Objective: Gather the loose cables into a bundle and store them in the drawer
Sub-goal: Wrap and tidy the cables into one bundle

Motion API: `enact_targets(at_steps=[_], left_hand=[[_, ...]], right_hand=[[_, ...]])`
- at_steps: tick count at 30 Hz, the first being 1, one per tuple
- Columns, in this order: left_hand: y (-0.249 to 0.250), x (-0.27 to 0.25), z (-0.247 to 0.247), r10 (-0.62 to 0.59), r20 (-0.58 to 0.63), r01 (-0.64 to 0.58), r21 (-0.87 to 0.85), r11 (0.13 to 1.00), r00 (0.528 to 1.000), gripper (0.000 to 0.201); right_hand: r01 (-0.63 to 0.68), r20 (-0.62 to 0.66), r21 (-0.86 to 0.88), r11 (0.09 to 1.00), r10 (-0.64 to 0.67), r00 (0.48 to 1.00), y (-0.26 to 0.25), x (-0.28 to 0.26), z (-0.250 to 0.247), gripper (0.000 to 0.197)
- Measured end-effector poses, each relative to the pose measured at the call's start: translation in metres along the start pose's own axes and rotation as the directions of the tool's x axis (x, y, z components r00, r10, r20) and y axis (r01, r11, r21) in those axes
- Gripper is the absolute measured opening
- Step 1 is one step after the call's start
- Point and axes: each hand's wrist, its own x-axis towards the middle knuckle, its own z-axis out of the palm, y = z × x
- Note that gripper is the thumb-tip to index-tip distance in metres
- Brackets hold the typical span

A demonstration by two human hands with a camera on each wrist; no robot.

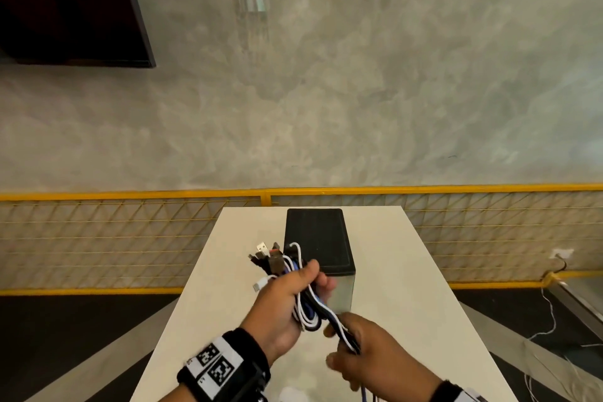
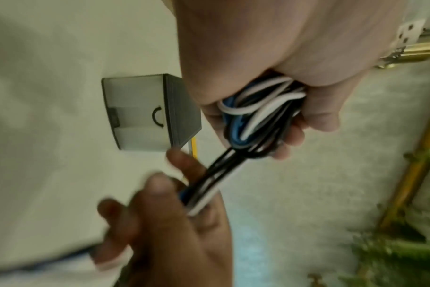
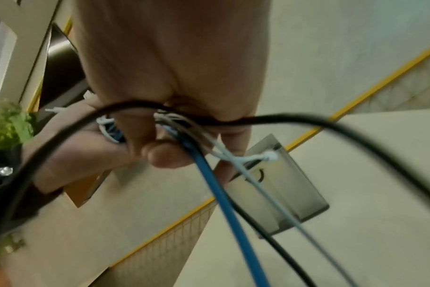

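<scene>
**A:** Start at your fingers. Why are they wrapped that way?

**B:** Your left hand [image 1: 280, 307] has its fingers [image 2: 292, 136] curled right round the looped cables [image 1: 305, 300], white, blue and black strands clenched in the fist. That fist is the core of the bundle, so it likely stays put while the rest gets fed in. The plug ends [image 1: 266, 254] fan out above your thumb, probably kept together so the loops come out even.

**A:** And your other hand?

**B:** Your right hand [image 1: 365, 349] pinches the trailing strands just below the fist, fingers closed on them. The tails [image 3: 224, 203] hang loose beyond it, so I'd judge you're midway through winding, with length left to take up.

**A:** Where does it all go?

**B:** The small drawer unit [image 1: 321, 254] sits on the white table [image 1: 424, 287] just beyond your hands, its black top up, its translucent front with the ring pull [image 2: 157, 117] facing you. It looks closed. You hold the bundle above the table, clear of the unit.
</scene>
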Motion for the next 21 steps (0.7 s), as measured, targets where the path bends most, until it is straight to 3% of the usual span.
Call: enact_targets(at_steps=[2,6,10,14,17,18,20,21], left_hand=[[0.003,0.002,-0.001,0.009,0.013,-0.009,0.052,0.999,1.0,0.027],[0.008,0.0,-0.001,-0.033,0.075,0.016,0.225,0.974,0.997,0.037],[0.019,-0.005,-0.011,-0.223,0.104,0.163,0.408,0.898,0.969,0.039],[0.018,-0.006,-0.019,-0.374,0.059,0.278,0.563,0.778,0.926,0.029],[0.011,-0.003,-0.018,-0.394,0.019,0.279,0.674,0.684,0.919,0.014],[0.01,-0.003,-0.015,-0.389,0.022,0.259,0.712,0.653,0.921,0.01],[0.005,0.003,-0.015,-0.378,0.036,0.226,0.747,0.626,0.925,0.05],[0.005,0.004,-0.01,-0.371,0.056,0.201,0.761,0.617,0.927,0.054]], right_hand=[[-0.046,0.025,-0.01,0.999,0.046,0.999,0.002,-0.004,-0.005,0.01],[-0.07,0.077,-0.208,0.976,0.088,0.993,0.006,-0.01,-0.007,0.019],[0.031,0.026,-0.47,0.882,-0.021,0.999,-0.004,-0.016,-0.021,0.019],[0.037,-0.015,-0.42,0.907,-0.048,0.999,-0.018,-0.012,-0.029,0.019],[-0.002,-0.06,-0.36,0.933,-0.021,0.998,-0.024,-0.003,-0.031,0.002],[-0.012,-0.082,-0.341,0.94,-0.017,0.996,-0.024,0.002,-0.032,0.007],[-0.046,-0.129,-0.259,0.965,0.013,0.992,-0.021,0.01,-0.03,0.011],[-0.068,-0.159,-0.195,0.979,0.037,0.987,-0.017,0.013,-0.029,0.012]])
